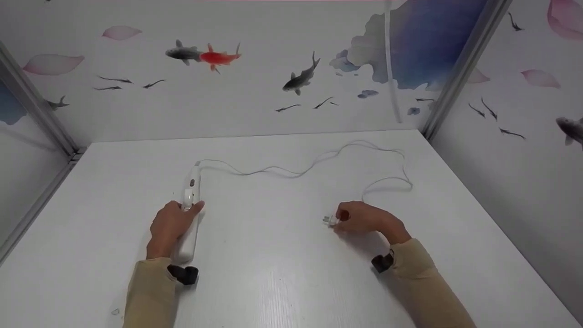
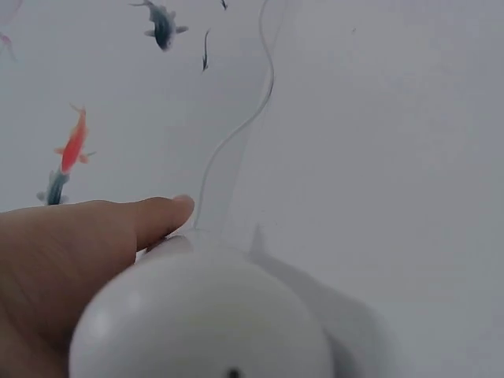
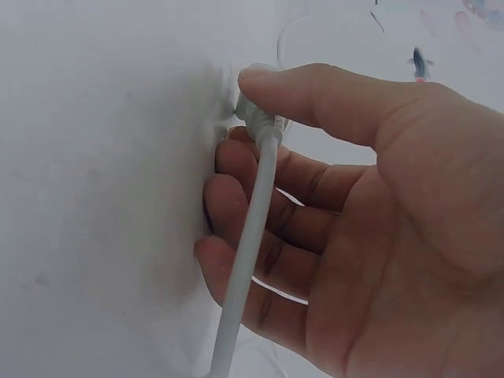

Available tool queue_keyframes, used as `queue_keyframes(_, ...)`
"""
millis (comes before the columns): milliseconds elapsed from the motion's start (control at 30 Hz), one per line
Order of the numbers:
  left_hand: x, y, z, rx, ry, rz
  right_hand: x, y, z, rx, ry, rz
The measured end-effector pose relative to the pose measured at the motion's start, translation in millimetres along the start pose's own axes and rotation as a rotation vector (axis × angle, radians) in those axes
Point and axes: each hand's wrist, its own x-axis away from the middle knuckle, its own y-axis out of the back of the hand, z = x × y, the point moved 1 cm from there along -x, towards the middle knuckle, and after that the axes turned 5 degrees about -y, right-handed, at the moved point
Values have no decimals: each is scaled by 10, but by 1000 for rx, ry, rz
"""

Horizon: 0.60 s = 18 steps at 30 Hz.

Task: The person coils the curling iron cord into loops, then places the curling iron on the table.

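Observation:
A long white corded device [image 1: 186,248] with a rounded near end and a reddish-brown switch [image 1: 192,182] lies lengthwise on the left of the table. My left hand [image 1: 171,224] grips it around the middle, thumb over its right side and fingers hidden on the left. In the left wrist view, the rounded end [image 2: 201,315] fills the foreground. On the right, my right hand [image 1: 364,219] pinches a white plug [image 1: 334,221] between thumb and fingers, its metal prongs pointing left. The plug's cord [image 3: 248,244] runs down past the palm in the right wrist view.
From the device's far end, the thin white cord [image 1: 298,175] winds across the back of the white table [image 1: 255,255] and loops round at right. Walls printed with fish [image 1: 300,79] and petals enclose the back and sides. A small clear scrap [image 1: 115,312] lies near the left sleeve.

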Motion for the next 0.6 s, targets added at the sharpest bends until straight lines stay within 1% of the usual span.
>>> queue_keyframes(133,-17,0,-12,-6,-8,-7,-5,0,22,-7,27,14)
queue_keyframes(267,-7,7,-22,17,-17,-11,-6,-6,24,-18,42,9)
queue_keyframes(367,11,29,-37,52,-13,-11,-3,-3,17,-27,42,-10)
queue_keyframes(467,27,55,-54,91,3,1,5,7,18,-34,56,-36)
queue_keyframes(600,39,82,-70,129,7,25,16,7,19,-46,82,-76)
